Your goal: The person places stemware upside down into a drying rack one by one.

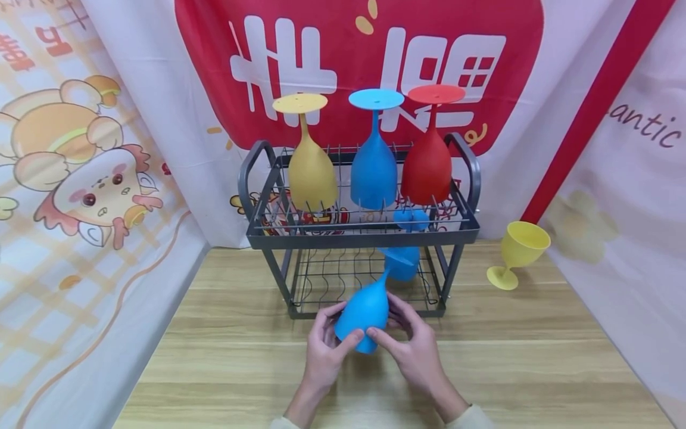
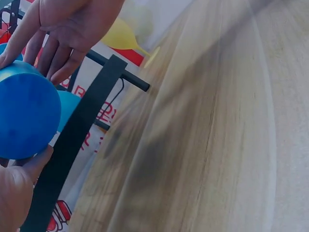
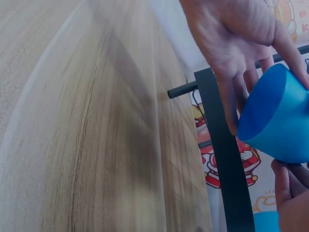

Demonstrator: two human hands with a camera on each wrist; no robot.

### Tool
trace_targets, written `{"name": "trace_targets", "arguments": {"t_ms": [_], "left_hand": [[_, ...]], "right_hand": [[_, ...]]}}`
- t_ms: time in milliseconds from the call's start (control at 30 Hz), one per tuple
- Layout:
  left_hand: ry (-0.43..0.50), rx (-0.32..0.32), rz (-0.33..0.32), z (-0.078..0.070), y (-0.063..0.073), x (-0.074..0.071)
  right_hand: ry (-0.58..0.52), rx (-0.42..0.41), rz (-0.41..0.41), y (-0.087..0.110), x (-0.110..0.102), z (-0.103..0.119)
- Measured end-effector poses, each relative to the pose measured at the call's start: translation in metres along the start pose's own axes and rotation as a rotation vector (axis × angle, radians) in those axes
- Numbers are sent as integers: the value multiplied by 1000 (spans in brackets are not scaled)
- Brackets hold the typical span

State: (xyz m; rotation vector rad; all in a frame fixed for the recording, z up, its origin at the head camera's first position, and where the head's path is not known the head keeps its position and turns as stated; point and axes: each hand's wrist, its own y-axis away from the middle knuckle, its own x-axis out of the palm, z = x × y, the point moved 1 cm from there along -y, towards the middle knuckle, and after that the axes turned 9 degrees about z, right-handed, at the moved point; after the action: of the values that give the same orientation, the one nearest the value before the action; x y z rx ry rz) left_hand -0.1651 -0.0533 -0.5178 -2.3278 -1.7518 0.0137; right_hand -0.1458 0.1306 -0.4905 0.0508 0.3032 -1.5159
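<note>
Both hands hold a blue plastic goblet (image 1: 364, 313) in front of the rack, mouth tilted down toward me, stem pointing up and away. My left hand (image 1: 324, 351) grips the bowl's left side, its thumb near the rim. On the right side, my right hand (image 1: 418, 354) holds the bowl with thumb in front and fingers behind. The goblet's open mouth (image 2: 29, 116) faces the left wrist camera. Just behind stands a two-tier dark metal rack (image 1: 364, 239). Another blue goblet (image 1: 404, 271) stands upside down on its lower tier at the right, partly hidden.
Upside down on the top tier stand a yellow goblet (image 1: 312, 173), a blue goblet (image 1: 373, 173) and a red goblet (image 1: 427, 170). Right of the rack, a light yellow goblet (image 1: 522, 244) stands upright on the wooden table (image 1: 225, 357). Printed cloths hang behind and at both sides.
</note>
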Motion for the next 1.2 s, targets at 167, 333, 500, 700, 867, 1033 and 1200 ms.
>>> {"name": "trace_targets", "arguments": {"t_ms": [167, 333, 500, 700, 867, 1033, 1200], "left_hand": [[34, 19, 35, 5, 2, 0], [45, 43, 69, 7, 3, 1], [7, 38, 97, 6, 5, -1], [-119, 164, -55, 2, 5, -15], [-216, 213, -403, 0, 0, -43], [-219, 35, -549, 1, -6, -75], [-181, -122, -434, 12, -10, -99]], "right_hand": [[-76, 106, 59, -3, -1, -3], [-136, 136, 111, -6, -3, -7], [-107, 116, 105, -7, -6, -8], [-45, 89, 121, -11, -9, -4], [2, 87, 105, -16, -13, 0], [32, 93, 103, -18, -16, 2], [74, 61, 109, -21, -18, 4]]}}
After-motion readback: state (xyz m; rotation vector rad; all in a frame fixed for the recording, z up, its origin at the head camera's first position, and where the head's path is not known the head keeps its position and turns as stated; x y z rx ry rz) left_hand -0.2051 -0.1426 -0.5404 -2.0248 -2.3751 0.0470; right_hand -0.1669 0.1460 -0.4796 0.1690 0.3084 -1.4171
